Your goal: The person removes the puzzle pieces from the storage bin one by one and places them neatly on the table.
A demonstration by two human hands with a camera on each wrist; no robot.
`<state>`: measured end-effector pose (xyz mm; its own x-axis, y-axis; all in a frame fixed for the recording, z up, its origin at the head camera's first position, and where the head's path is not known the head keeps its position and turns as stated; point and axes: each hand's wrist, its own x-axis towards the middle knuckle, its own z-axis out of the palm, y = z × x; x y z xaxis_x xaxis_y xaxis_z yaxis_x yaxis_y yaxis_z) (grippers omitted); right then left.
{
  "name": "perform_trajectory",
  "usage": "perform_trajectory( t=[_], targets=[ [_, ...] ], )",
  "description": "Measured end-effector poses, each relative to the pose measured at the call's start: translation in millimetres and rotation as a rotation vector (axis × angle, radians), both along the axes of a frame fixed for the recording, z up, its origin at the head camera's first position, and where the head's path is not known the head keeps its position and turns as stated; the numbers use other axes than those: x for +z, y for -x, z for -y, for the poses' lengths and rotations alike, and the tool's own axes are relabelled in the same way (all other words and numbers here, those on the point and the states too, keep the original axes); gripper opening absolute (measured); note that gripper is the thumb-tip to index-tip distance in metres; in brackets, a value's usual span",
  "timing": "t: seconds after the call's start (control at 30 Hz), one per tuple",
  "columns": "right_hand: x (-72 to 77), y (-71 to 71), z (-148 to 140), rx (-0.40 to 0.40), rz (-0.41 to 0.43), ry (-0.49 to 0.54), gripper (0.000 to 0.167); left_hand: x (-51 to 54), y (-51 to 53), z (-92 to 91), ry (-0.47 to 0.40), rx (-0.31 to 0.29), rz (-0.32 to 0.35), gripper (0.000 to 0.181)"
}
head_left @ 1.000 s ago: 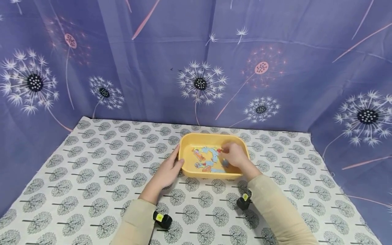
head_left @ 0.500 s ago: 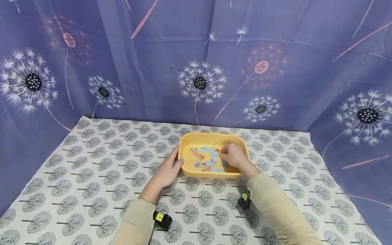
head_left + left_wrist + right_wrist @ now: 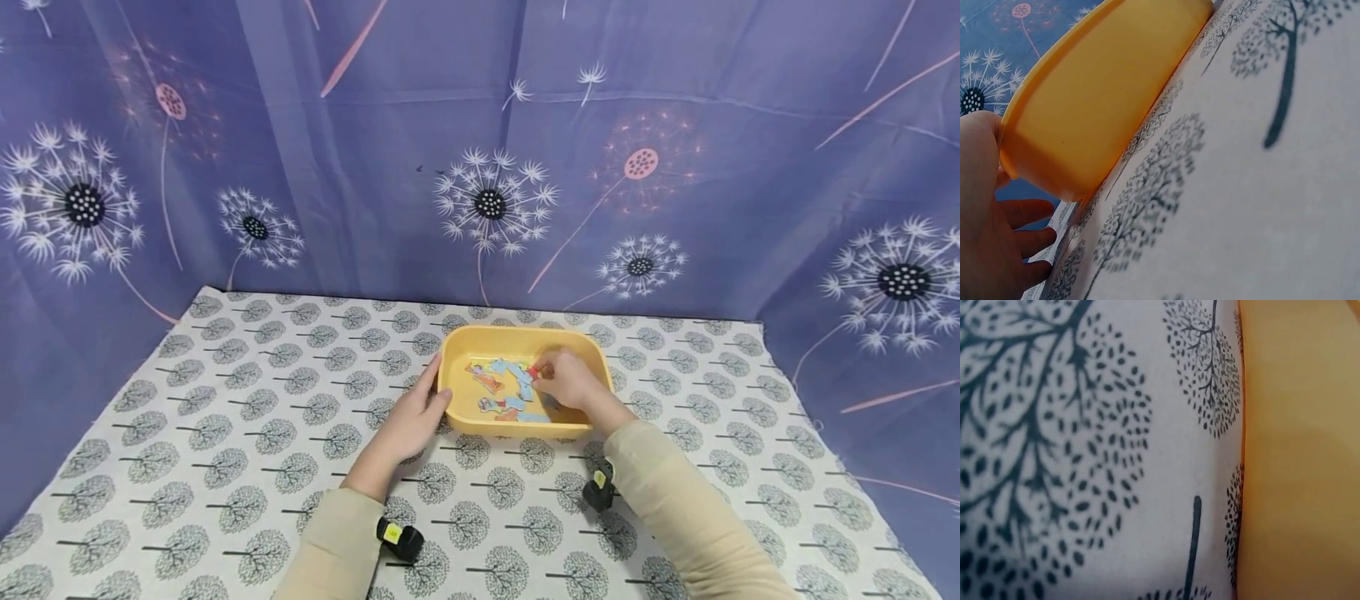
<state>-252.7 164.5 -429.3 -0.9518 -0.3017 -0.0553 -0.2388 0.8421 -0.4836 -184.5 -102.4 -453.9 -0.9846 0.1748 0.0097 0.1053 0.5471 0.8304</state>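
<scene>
A yellow plastic tray (image 3: 461,398) stands on the tree-print cloth in the head view, with several thin, flat printed pieces inside. My left hand (image 3: 408,419) grips its left end, thumb at the rim. In the left wrist view the lower fingers (image 3: 1030,240) of that hand lie outside the tray wall. My right hand (image 3: 572,382) reaches into the right side, fingertips pinching a flat red piece (image 3: 533,372) beside a light blue piece (image 3: 512,375). Its fingertips are partly hidden. An orange piece (image 3: 487,381) lies to the left. The right wrist view shows only cloth and tray wall.
White cloth with grey trees (image 3: 255,450) covers the table, its far edge meeting a purple dandelion curtain (image 3: 360,200). Nearer the front, black wrist cameras (image 3: 401,540) sit on both sleeves. Another blue-and-white piece (image 3: 501,405) lies near the tray's front wall.
Inside the tray, my right fingers have shifted slightly, and the light blue and red pieces beside them have moved a little. My left hand and the tray stay put.
</scene>
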Motion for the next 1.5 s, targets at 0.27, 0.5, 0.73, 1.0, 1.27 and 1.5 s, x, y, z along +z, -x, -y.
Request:
perform_trajectory(
  t=[0.27, 0.5, 0.73, 1.0, 1.27, 1.5],
  targets=[
    [-0.5, 0.7, 0, -0.076, 0.062, 0.057, 0.023, -1.6, 1.0, -0.4, -0.008, 0.002, 0.004, 0.062],
    [0.1, 0.4, -5, -0.138, 0.083, 0.189, 0.023, -3.2, -0.6, -1.0, -0.003, 0.006, 0.015, 0.061],
    [5.8, -3.1, -4, -0.201, 0.137, 0.368, 0.028, -2.1, -2.3, -1.7, -0.006, 0.01, 0.025, 0.061],
    [9.8, -4.7, -6, -0.203, 0.135, 0.461, 0.033, -1.8, -0.8, -1.3, -0.001, 0.002, 0.017, 0.06],
    [19.3, -10.9, -12, -0.165, 0.159, 0.611, 0.034, -1.1, 0.3, 0.5, 0.002, -0.004, 0.012, 0.061],
    [23.4, -15.2, -21, -0.166, 0.174, 0.678, 0.037, -0.7, -0.2, 0.8, 0.01, -0.005, 0.018, 0.061]
  ],
)
